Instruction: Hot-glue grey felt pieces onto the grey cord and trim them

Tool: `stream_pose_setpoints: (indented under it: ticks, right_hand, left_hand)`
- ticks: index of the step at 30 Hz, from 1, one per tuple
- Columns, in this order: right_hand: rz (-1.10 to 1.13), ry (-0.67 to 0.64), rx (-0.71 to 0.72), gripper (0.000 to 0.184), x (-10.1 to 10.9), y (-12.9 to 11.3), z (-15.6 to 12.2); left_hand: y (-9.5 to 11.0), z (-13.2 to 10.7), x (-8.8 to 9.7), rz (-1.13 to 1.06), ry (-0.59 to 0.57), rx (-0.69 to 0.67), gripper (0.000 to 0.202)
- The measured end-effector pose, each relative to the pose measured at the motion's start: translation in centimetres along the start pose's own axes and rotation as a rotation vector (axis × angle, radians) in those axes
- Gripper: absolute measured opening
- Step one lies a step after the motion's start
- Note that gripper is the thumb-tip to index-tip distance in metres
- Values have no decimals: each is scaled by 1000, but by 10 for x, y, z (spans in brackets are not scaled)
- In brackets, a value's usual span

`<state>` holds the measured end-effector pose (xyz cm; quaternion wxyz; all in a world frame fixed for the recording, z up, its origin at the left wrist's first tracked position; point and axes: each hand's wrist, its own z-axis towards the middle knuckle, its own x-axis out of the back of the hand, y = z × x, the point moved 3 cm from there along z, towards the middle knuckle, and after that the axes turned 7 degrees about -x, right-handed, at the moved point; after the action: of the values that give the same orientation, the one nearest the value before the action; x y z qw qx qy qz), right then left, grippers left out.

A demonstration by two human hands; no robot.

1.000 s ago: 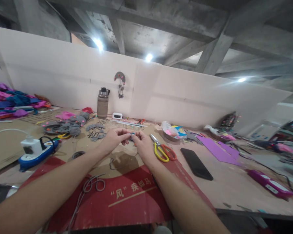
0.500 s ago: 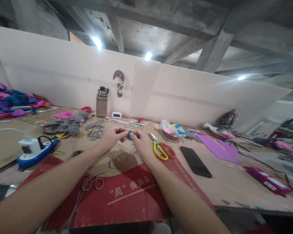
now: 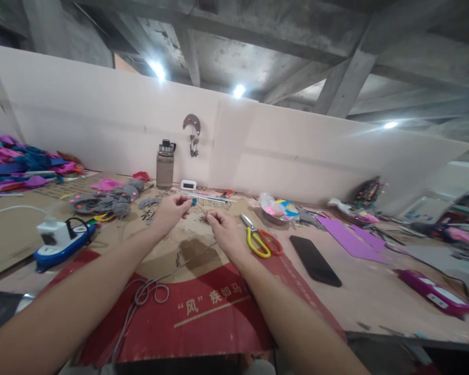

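Note:
Over the cardboard, my left hand [image 3: 171,213] is closed in a pinch on a small blue piece [image 3: 194,201], which sticks out past the fingertips. A short gap to the right, my right hand [image 3: 221,228] is also pinched; what lies between its fingertips is too small to make out. Grey cord [image 3: 143,292] lies in loops below the hands, and a thin strand of it runs up toward the right hand. Scissors [image 3: 255,237] with one yellow and one orange handle lie just right of my right hand, blades partly apart.
Beneath my arms is a red-printed cardboard sheet [image 3: 203,333]. A black phone [image 3: 315,260] and purple sheets [image 3: 352,238] lie to the right. At left stand a blue-edged power strip [image 3: 64,251] and grey felt pieces [image 3: 97,203]. A bottle [image 3: 165,166] stands at the back.
My hands, together at the blue piece before, have come apart. The left has moved slightly left and up with the blue piece; the right has dropped slightly. The view has shifted a little.

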<state>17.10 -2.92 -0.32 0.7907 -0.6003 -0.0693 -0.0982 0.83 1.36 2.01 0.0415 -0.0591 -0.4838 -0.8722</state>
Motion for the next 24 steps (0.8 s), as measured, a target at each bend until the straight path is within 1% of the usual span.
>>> stream_pose_setpoints:
  ticks: [4, 7, 10, 12, 13, 14, 15, 16, 18, 20, 21, 22, 23, 24]
  right_hand:
    - [19, -14, -21, 24, 3, -1, 0]
    - [118, -46, -17, 24, 7, -5, 0]
    - [249, -183, 5, 25, 9, -11, -3]
    - [251, -296, 35, 28, 9, -16, -5]
    - [210, -345, 54, 31, 9, -18, -5]
    - [150, -374, 70, 35, 10, -19, -5]
    - [81, -376, 78, 40, 11, -19, -4]
    - [6, -345, 75, 45, 14, -18, -2]
    - [-185, -203, 57, 51, 22, -12, 3]
    - [-459, -20, 26, 48, 34, -5, 10]
    - [-613, 47, -8, 45, 40, -1, 12]
    - [-755, 91, -57, 43, 44, 4, 14]
    - [-871, 107, -120, 42, 47, 10, 16]
    - [-953, 95, -185, 43, 49, 16, 18]
  left_hand:
    - [-13, 13, 22, 40, 156, 2, 22]
    - [-19, 19, 33, -86, 291, 37, 19]
    - [-23, 20, 39, -256, 401, 103, 15]
    - [-23, 21, 41, -370, 437, 120, 14]
    - [-23, 21, 41, -416, 439, 122, 15]
    - [-22, 21, 41, -447, 432, 123, 16]
    - [-22, 21, 40, -460, 419, 123, 17]
    - [-21, 21, 38, -460, 399, 124, 18]
    - [-19, 20, 34, -442, 352, 118, 19]
    - [-16, 18, 30, -424, 304, 103, 19]
    - [-15, 17, 28, -416, 283, 94, 20]
    - [-13, 16, 25, -406, 264, 85, 20]
    - [-12, 15, 23, -391, 245, 77, 21]
    - [-10, 13, 21, -369, 226, 69, 22]
